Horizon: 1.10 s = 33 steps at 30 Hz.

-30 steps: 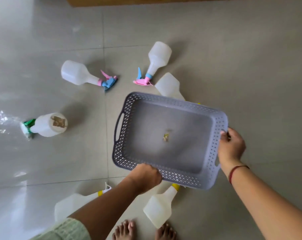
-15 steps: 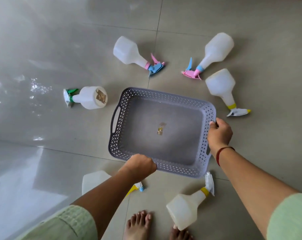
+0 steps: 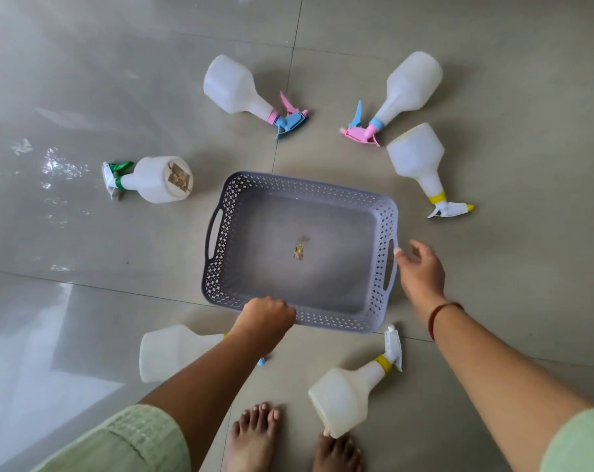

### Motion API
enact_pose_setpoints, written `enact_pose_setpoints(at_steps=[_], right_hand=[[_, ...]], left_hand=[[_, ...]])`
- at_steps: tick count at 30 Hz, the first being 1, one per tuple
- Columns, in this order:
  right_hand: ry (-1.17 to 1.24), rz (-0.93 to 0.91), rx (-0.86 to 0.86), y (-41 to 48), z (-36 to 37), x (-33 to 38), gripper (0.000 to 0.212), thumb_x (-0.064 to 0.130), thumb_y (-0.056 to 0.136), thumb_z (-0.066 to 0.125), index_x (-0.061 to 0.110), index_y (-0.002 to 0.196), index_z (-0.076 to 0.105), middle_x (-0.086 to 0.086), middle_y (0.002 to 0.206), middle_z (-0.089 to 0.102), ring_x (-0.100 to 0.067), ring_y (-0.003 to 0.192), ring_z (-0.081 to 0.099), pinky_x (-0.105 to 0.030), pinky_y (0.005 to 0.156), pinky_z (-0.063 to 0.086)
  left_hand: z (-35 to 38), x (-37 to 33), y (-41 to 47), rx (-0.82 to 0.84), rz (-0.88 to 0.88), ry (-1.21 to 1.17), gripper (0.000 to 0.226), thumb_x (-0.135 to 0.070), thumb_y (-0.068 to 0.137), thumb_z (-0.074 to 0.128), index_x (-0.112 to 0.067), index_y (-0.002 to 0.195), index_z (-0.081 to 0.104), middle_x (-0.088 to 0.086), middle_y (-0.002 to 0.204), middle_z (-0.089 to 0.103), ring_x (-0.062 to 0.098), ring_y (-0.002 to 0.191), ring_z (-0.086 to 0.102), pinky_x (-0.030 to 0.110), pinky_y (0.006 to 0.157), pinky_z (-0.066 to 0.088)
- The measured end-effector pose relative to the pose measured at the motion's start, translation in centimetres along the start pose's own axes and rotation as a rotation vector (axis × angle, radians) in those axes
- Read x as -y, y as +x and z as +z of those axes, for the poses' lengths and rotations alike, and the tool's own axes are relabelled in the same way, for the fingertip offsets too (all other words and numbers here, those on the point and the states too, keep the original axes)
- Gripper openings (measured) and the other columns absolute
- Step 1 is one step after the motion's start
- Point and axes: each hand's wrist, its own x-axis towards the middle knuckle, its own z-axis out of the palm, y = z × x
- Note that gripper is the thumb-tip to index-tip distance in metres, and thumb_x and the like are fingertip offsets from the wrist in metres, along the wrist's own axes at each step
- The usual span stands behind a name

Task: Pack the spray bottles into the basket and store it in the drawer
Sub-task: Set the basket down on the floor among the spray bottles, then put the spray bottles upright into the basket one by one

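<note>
A grey perforated basket sits on the tiled floor, holding only a small scrap. My left hand grips its near rim. Just off the basket's right handle, my right hand hovers with fingers apart, holding nothing. Several white spray bottles lie around it: one with a blue-and-pink head, one with a pink-and-blue head, one with a yellow collar at the right, one with a green head at the left, one partly hidden under my left arm, one by my feet.
My bare feet stand at the bottom edge, the right toes touching the nearest bottle. Bright window glare reflects off the glossy tiles at the left. No drawer is in view.
The basket has come down onto the floor. My right hand let go of the right handle and opened. The view shifted left and down, so the bottles appear further right.
</note>
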Motion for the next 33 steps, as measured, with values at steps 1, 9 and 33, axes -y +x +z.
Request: enact_pose_setpoints(at_steps=[1, 9, 33], right_hand=[[-0.023, 0.010, -0.057, -1.2, -0.9, -0.5, 0.045, 0.022, 0.093, 0.063, 0.001, 0.132, 0.055, -0.022, 0.134, 0.056, -0.037, 0.120, 0.056, -0.041, 0.104, 0.043], [0.030, 0.638, 0.182, -10.4, -2.0, -9.2, 0.055, 0.031, 0.082, 0.076, -0.007, 0.118, 0.060, -0.021, 0.112, 0.064, -0.031, 0.097, 0.058, -0.037, 0.088, 0.044], [0.267, 0.459, -0.135, -13.1, -7.1, -2.1, 0.022, 0.019, 0.078, 0.074, 0.013, 0.077, 0.053, -0.007, 0.077, 0.060, -0.031, 0.078, 0.061, -0.040, 0.080, 0.053]], left_hand=[[-0.1, -0.1, -0.7, -0.035, -0.012, -0.064, 0.032, -0.021, 0.097, 0.056, -0.012, 0.127, 0.053, 0.010, 0.128, 0.062, 0.032, 0.119, 0.060, 0.039, 0.090, 0.051], [-0.8, -3.5, -5.7, -0.263, 0.194, -0.209, 0.048, -0.028, 0.068, 0.078, -0.020, 0.114, 0.066, 0.003, 0.106, 0.070, 0.022, 0.088, 0.071, 0.029, 0.069, 0.057], [-6.2, -13.4, -6.9, 0.105, -0.028, -0.886, 0.104, -0.057, 0.075, 0.076, -0.020, 0.154, 0.018, 0.007, 0.148, 0.044, 0.031, 0.132, 0.050, 0.045, 0.105, 0.044]])
